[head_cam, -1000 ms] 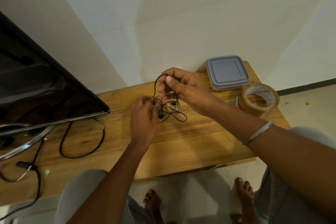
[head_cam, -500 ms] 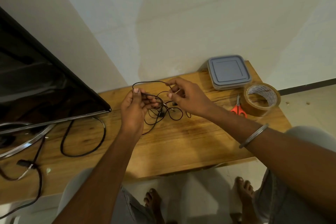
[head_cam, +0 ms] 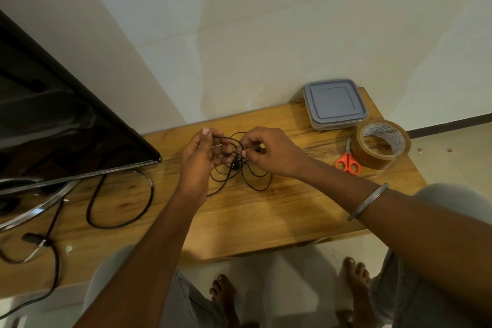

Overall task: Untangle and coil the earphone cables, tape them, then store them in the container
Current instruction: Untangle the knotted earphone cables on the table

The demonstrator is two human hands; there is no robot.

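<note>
Your left hand [head_cam: 198,161] and right hand [head_cam: 269,152] each pinch the cable [head_cam: 241,173], its loops hanging below your fingers.

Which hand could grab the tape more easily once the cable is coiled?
Probably the right hand: it grips the cable nearer the tape, which sits by the scissors at the table's right end. The left hand is farther.
</note>
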